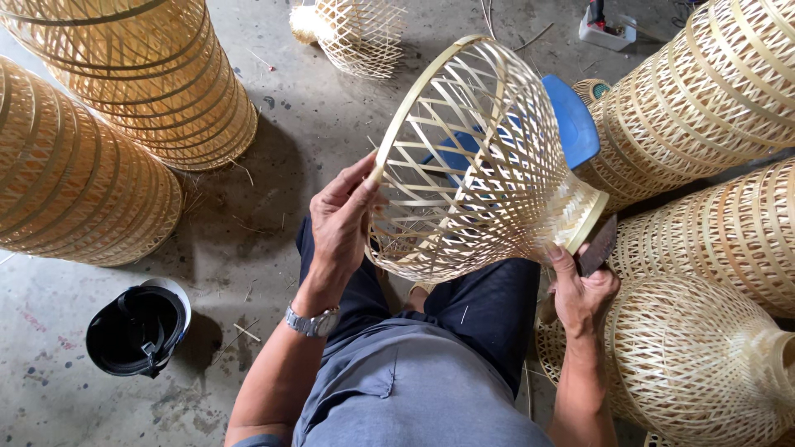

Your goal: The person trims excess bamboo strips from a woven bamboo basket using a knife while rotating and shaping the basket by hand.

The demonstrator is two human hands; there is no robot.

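1. Nearest to me, the seated person in dark trousers and a grey shirt holds a pale, open-lattice woven bamboo lampshade (pixel 480 165) over the lap, tilted so that its wide rim faces the left hand and its narrow woven collar points down towards the right.
2. The left hand (pixel 344 219), with a metal wristwatch (pixel 313 321) on the wrist, pinches the wide rim between thumb and fingers, closed on the hoop itself.
3. The right hand (pixel 584 285) is clenched round a dark flat-bladed tool (pixel 598 244), whose blade lies against the narrow collar.
4. To do this well, I judge the rim grip should stay firm so the shade cannot roll, and the blade should work along the collar's edge, away from the fingers.
5. A black helmet (pixel 137 329) lies upside down on the grey concrete floor (pixel 248 248) by the left arm.
6. A blue plastic stool (pixel 571 120) shows behind the shade.
7. Farther off, stacked bamboo shades (pixel 108 124) stand to the left, with finished ones (pixel 712 91) to the right.
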